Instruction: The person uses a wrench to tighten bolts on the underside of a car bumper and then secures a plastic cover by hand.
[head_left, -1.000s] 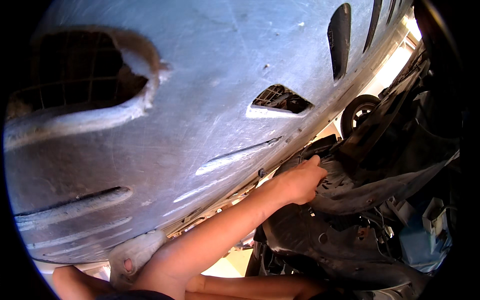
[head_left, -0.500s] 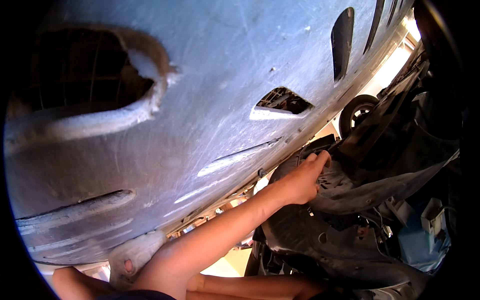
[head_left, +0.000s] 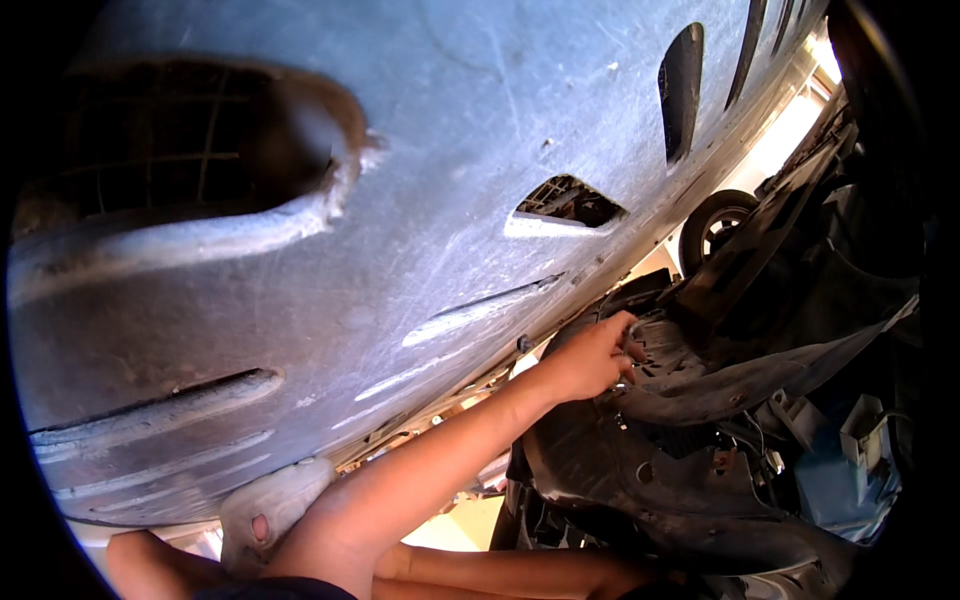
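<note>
My left arm reaches up from the lower left. At its end my left hand (head_left: 592, 360) is beside a dark, dusty moulded panel (head_left: 590, 465), close to a ribbed grey part (head_left: 665, 350). Its fingers are curled together, and whatever lies between them is too small to make out. A forearm (head_left: 500, 575), apparently my right, crosses low behind the left arm; its hand is hidden. Above hangs a large scuffed blue-grey metal sheet (head_left: 430, 180) with cut openings and pressed ribs. A long dusty strip (head_left: 740, 392) runs off to the right of my left hand.
A wheel with a black tyre (head_left: 718, 225) stands beyond the metal sheet's edge. Bluish plastic parts and cables (head_left: 835, 480) are at the lower right. A pale rounded piece with a reddish spot (head_left: 275, 510) is by my left elbow. A rough-edged opening (head_left: 345, 170) is at the upper left.
My left hand has drawn back a little, left and down, off the dark part near the tyre. Its outstretched fingers have curled in. The view has shifted slightly.
</note>
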